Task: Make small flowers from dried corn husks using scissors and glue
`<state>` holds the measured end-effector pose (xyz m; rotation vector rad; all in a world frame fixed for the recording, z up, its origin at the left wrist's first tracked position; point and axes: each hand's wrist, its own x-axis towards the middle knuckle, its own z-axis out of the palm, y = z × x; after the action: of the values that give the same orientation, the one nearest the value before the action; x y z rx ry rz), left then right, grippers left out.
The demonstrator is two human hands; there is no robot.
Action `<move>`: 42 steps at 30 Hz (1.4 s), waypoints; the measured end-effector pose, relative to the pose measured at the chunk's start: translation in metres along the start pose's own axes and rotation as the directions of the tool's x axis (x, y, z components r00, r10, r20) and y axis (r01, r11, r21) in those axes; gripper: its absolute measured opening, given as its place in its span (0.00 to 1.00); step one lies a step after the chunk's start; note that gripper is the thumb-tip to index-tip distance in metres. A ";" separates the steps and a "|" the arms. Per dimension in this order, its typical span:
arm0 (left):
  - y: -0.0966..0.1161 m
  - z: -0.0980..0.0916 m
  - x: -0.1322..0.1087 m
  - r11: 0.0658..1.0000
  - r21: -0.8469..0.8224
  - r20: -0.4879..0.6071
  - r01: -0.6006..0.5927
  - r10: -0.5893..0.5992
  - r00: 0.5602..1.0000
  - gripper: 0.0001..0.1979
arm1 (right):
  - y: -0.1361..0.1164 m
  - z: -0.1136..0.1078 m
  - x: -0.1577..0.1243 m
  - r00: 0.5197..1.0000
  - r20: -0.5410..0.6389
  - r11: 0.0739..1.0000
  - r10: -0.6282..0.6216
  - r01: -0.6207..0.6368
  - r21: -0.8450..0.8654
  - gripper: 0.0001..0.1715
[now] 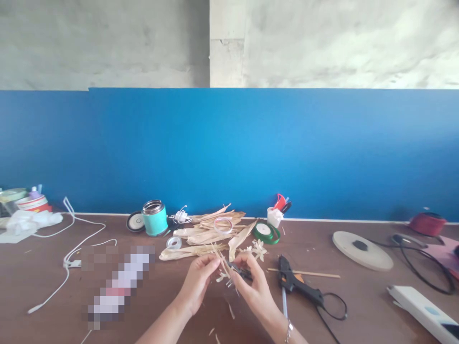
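Over the middle of the table both hands meet around thin, pale strips of dried husk (223, 260). My left hand (201, 277) pinches the strips between thumb and fingertips. From the other side, the fingers of my right hand (253, 282) close on the same strips. Behind the right fingers lies a dark object (244, 273), mostly covered, whose kind I cannot make out. Small husk scraps (230, 310) are scattered beneath the hands. Just beyond them lies a pile of dried corn husks (204, 234), with pale cut petal shapes (258, 249) at its right.
A black glue gun (299, 285) and a thin wooden stick (319, 274) lie to the right. Green ribbon (265, 231), a white cup of tools (274, 217) and a turquoise flask (155, 220) stand farther back. A round white disc (362, 253) lies at far right; white cables (68, 258) at left.
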<state>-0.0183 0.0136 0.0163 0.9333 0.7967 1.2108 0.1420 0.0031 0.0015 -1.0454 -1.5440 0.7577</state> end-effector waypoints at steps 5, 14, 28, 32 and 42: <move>-0.003 0.007 -0.003 0.983 0.163 0.036 -0.081 0.076 0.996 0.10 | 0.000 0.004 -0.001 0.996 0.032 0.973 -0.080 0.085 -0.214 0.08; 0.013 -0.042 0.017 0.789 0.615 -0.388 -0.011 0.314 0.866 0.19 | 0.000 0.004 0.006 0.969 0.028 0.965 0.247 -0.249 0.084 0.23; 0.000 -0.006 -0.002 0.935 0.355 0.118 0.010 -0.055 0.991 0.14 | -0.002 0.003 0.005 0.866 0.331 0.819 0.375 -0.477 0.318 0.23; 0.002 -0.008 0.000 0.951 0.309 0.115 -0.025 -0.012 0.993 0.10 | -0.003 0.002 0.005 0.850 0.362 0.792 0.383 -0.504 0.345 0.22; -0.007 -0.007 0.004 0.914 0.393 0.133 -0.099 0.050 0.990 0.15 | 0.003 0.005 0.007 0.879 0.345 0.830 0.329 -0.443 0.338 0.25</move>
<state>-0.0205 0.0178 0.0068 1.3699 0.9373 1.0621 0.1373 0.0114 0.0007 -0.9737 -1.3176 1.5010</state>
